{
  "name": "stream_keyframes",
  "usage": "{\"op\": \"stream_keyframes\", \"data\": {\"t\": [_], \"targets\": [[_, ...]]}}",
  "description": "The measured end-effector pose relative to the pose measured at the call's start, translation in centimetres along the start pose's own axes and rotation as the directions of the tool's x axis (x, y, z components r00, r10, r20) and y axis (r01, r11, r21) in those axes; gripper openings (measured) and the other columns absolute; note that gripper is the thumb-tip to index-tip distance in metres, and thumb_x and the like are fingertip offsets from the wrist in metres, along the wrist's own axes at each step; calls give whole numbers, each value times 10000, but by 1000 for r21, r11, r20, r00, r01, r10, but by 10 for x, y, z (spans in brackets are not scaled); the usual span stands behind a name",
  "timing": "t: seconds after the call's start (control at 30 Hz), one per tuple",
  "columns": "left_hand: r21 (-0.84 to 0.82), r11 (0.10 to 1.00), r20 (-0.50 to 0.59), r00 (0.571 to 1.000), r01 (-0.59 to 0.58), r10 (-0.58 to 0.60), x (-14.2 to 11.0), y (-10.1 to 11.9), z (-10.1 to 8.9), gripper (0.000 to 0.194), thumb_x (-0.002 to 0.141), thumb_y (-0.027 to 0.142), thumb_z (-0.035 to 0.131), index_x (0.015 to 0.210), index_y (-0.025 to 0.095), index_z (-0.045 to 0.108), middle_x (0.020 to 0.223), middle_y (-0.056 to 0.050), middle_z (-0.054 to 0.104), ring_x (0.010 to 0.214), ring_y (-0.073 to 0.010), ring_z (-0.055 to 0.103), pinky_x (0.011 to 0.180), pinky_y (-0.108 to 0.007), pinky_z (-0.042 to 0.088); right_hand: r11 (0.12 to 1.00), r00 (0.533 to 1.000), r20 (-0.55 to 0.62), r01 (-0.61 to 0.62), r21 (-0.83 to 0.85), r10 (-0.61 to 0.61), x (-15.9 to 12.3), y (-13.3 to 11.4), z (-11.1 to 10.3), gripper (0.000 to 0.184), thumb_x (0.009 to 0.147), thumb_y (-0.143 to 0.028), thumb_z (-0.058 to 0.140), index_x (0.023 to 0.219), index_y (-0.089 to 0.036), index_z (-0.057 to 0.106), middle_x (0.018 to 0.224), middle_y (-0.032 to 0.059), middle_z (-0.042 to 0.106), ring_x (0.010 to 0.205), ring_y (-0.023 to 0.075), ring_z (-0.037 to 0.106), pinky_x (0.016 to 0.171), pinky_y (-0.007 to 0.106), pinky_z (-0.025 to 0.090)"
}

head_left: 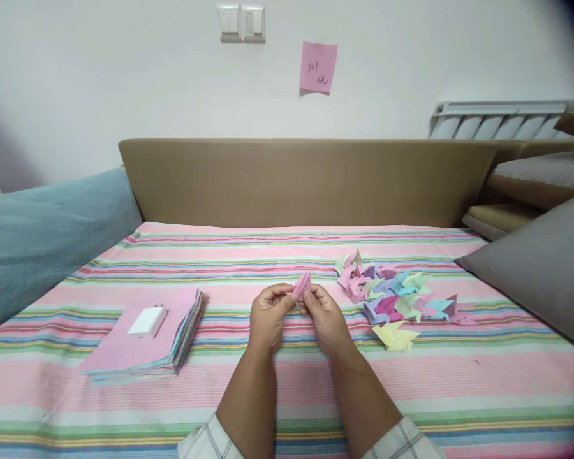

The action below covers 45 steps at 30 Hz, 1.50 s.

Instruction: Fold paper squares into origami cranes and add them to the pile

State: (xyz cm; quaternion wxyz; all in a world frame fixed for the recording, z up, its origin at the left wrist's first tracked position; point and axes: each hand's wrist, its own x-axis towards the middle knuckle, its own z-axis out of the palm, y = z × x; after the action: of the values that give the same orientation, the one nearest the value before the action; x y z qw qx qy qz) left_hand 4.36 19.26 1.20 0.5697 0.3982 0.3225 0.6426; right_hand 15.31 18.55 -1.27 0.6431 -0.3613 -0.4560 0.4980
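Note:
Between my hands is a small folded piece of pink paper [302, 285], held just above the striped cloth. My left hand [270, 315] pinches its left side between thumb and fingers. On the other side my right hand [326, 319] grips it the same way, the fingertips of both hands close together. To the right lies a pile of folded paper birds [395, 296] in pink, purple, blue and green. A pale yellow paper bird [396, 336] sits at the near edge of that pile, closest to my right hand.
At the left a stack of coloured paper sheets [119, 338] carries a white plug adapter [147, 322]. A brown backrest [306, 182] closes off the far side. Grey cushions [545, 255] stand at the right, a blue-covered armrest [52, 236] at the left. Striped cloth [287, 395] covers the surface.

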Motion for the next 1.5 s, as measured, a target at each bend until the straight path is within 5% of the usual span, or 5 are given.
{"op": "stream_keyframes", "data": {"t": [0.37,0.6,0.8,1.03,1.5], "targets": [[37,997,19,998,65,-66,1,-2,-3,338,551,302,811,839,152,718,729,-24,688,605,-92,587,599,-217,501,999,1000,17,-7,52,7,0,0,0,280,766,-476,625,856,-212,595,703,-25,549,627,103,470,623,235,399],[-17,994,6,994,110,-110,1,0,-2,332,498,306,840,724,133,669,603,18,628,538,-63,549,545,-178,473,1000,1000,5,5,12,-5,0,-4,1,302,754,-481,632,852,-197,598,678,-27,530,607,101,458,606,235,408],[-80,959,97,960,272,-264,-1,4,-1,354,508,323,839,660,132,583,541,56,542,466,-29,495,487,-141,438,1000,1000,8,10,-9,-10,0,-3,0,298,766,-483,617,846,-197,596,706,-17,543,619,105,471,604,235,434],[-28,989,70,987,144,-142,-2,4,2,368,512,352,831,661,137,572,607,48,543,503,-35,482,481,-150,436,999,1000,13,-14,43,13,-1,-6,4,331,667,-454,715,847,-205,592,749,-6,602,670,132,538,641,278,482],[-28,987,137,979,160,-154,-3,4,3,360,548,364,805,676,153,543,523,53,522,461,-52,480,474,-170,426,992,997,13,-78,102,77,0,-4,4,318,669,-454,714,765,-191,564,642,-30,559,572,108,512,575,253,453]]}}
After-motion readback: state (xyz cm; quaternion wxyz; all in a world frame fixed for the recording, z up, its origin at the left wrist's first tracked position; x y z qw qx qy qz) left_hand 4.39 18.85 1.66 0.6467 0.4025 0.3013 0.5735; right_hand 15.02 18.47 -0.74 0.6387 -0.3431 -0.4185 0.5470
